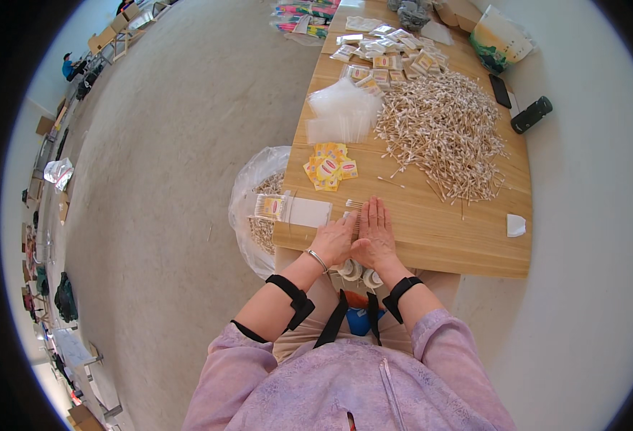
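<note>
At the left of the working area a filled clear packet of cotton swabs [270, 207] lay on the wooden desk [445, 237] just beside a white card [309, 212], both well clear of the hands. Next came the left hand [333, 241], palm down near the desk's front edge, its fingers [345, 224] held close together and flat, gripping nothing. Between the two hands, and partly under them, lay a small bundle of cotton swabs [354, 205], its tips showing just beyond the fingertips and pointing away from the person. The right hand [375, 233] lay touching the left, its fingers [378, 212] straight, narrow and likewise closed on nothing, pressing down rather than pinching. The step looked like squaring a counted bundle, and doing it well would mean keeping both palms low and pushing inward evenly so the sticks stayed parallel and none rolled off the near edge. How many swabs lay beneath the palms could not be told. Farther right, well apart, spread the big loose heap of swabs [442, 133], with yellow label cards [328, 167] and a stack of clear bags [341, 111] behind the hands.
</note>
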`<state>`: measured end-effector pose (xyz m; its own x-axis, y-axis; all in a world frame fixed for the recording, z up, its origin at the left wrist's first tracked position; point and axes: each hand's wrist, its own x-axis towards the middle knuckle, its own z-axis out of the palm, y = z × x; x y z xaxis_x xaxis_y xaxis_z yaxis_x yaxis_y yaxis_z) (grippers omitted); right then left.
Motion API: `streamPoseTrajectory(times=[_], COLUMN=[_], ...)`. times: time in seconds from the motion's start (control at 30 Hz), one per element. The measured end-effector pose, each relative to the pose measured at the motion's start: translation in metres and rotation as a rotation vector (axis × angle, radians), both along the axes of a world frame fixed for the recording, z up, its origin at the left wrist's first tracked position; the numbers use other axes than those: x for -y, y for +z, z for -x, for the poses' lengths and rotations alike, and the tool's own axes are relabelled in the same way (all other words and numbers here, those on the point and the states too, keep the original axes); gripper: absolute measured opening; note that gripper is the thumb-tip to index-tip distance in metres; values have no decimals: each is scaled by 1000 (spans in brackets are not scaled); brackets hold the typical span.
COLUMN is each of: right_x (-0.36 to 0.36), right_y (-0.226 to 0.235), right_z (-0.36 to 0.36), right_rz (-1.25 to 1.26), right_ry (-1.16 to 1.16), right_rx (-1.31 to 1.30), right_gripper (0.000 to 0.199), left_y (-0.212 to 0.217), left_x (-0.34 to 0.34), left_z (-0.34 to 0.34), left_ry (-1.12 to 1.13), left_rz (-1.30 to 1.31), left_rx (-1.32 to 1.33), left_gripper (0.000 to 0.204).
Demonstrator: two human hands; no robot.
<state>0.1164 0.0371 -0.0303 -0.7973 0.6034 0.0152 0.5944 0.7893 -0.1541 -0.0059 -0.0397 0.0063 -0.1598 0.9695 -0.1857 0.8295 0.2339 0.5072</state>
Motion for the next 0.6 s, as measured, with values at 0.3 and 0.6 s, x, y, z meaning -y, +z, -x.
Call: streamPoseTrajectory(times=[0.3,0.6], right_x=[1,-1], right_y=[1,-6], right_z=[-1,-3], right_rz=[17,-165], right_ry=[16,14], right_rx=[-47,-51], right_gripper=[93,98], left_y=[7,-4], left_x=[-9,-10], left_z=[6,5], left_ry=[14,39], left_rz=[96,39], left_rx=[64,118], left_gripper=[81,80])
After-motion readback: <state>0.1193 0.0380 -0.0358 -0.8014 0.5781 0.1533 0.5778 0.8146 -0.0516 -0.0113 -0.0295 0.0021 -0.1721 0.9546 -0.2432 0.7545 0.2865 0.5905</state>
